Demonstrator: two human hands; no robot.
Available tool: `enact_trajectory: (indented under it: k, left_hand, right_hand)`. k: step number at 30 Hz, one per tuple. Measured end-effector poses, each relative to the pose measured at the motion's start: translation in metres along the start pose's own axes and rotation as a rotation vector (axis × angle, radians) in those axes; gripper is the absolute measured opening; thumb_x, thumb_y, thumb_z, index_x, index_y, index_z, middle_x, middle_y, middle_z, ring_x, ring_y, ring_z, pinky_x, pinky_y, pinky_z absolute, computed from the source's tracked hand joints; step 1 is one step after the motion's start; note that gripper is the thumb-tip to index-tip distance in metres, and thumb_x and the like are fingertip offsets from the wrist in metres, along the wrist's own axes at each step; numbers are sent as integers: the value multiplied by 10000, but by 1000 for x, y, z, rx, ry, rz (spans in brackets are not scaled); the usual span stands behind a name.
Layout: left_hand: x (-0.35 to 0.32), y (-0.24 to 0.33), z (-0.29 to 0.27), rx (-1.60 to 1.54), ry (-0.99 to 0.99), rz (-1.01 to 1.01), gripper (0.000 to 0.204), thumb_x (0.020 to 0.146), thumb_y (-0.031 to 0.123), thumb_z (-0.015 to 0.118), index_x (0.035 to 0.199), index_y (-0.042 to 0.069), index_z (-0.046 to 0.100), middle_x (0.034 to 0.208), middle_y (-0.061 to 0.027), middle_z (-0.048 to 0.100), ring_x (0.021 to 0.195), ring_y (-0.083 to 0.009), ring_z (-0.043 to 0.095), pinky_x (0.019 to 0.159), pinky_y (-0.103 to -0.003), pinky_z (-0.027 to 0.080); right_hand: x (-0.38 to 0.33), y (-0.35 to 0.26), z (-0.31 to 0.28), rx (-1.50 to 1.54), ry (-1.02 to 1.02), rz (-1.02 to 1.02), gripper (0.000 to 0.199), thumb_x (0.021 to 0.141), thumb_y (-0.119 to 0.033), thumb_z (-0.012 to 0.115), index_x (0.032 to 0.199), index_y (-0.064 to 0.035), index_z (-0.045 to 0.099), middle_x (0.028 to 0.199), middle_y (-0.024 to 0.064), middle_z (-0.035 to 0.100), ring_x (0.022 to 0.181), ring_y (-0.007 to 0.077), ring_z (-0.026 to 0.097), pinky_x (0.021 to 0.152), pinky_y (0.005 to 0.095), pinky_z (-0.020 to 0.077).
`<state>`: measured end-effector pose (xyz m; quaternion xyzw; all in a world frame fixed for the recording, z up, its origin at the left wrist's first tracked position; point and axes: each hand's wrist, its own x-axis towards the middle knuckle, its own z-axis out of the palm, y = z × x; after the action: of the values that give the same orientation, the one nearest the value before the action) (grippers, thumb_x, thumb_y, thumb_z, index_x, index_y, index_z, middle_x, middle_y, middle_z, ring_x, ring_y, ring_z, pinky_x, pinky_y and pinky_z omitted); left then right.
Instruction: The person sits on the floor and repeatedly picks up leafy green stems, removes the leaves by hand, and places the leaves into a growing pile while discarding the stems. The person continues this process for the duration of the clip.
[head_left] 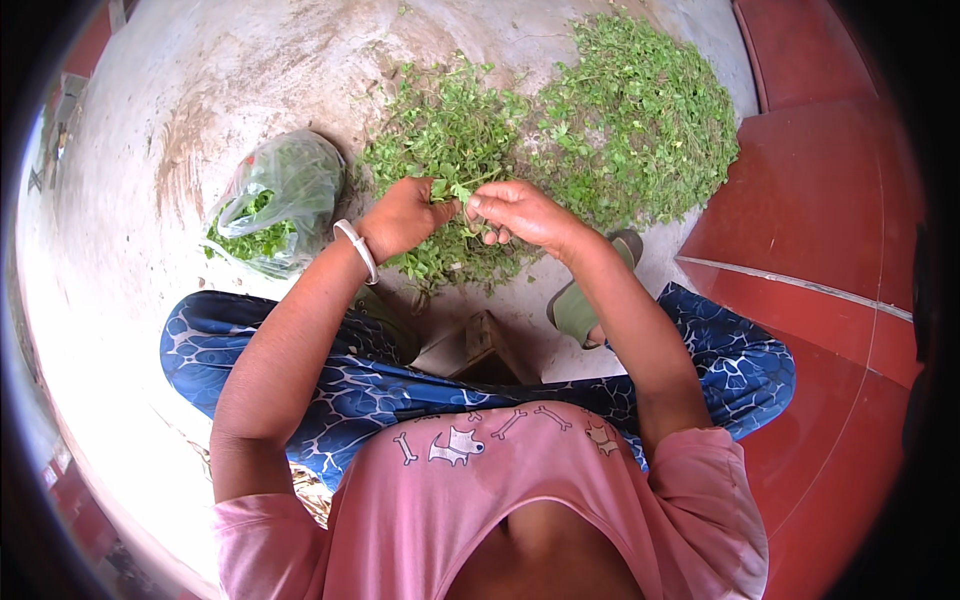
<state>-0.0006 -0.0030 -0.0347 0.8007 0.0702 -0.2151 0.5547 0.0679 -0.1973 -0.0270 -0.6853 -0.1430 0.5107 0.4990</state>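
Both hands meet above a heap of leafy green stems [450, 130] spread on the floor. My left hand [405, 217], with a pale bangle [357, 250] at its wrist, is closed around a small bunch of leafy greens [452, 190]. Just to its right, my right hand [525, 213] pinches at the stems of the same bunch, thumb against the fingers. Left of the hands stands a clear plastic bag [300, 185], its mouth open, with green leaves [255, 228] inside.
A larger pile of greens [650, 120] lies at the far right, beside red panels [810, 200]. Between my feet is a small wooden piece [487, 345]. A green shoe [578, 312] is near the heap. Pale, soil-stained concrete [120, 220] forms the floor.
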Motion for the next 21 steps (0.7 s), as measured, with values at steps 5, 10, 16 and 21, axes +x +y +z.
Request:
enact_trajectory:
  k: [5, 10, 16, 21]
  left_hand:
    - [-2, 5, 4, -108, -78, 54, 201, 848, 151, 612, 948, -23, 619, 700, -38, 586, 654, -93, 477, 597, -290, 432]
    - [0, 0, 1, 134, -31, 80, 252, 807, 202, 643, 952, -3, 625, 684, -180, 601, 619, -252, 578, 626, -364, 462]
    - [-6, 13, 3, 509, 36, 212, 240, 737, 127, 633, 953, 20, 626, 784, -221, 606, 712, -371, 588, 656, -405, 475]
    - [-13, 12, 4, 649, 39, 195, 239, 690, 68, 586, 927, 37, 605, 788, -210, 610, 760, -388, 587, 682, -443, 478]
  right_hand:
    - [2, 2, 0, 23, 18, 16, 293, 928, -287, 488, 993, -24, 600, 739, -4, 524, 626, 99, 573, 536, 208, 420]
    - [3, -2, 9, 10, 54, 11, 269, 928, -257, 485, 992, -24, 604, 758, -5, 551, 612, 81, 559, 532, 213, 420]
    - [17, 14, 14, -162, 68, 0, 233, 918, -213, 467, 891, -38, 619, 704, 7, 565, 610, 103, 580, 532, 262, 431]
    - [11, 3, 21, -586, 138, -61, 188, 858, -124, 432, 785, -8, 560, 681, 118, 604, 585, 193, 600, 571, 365, 459]
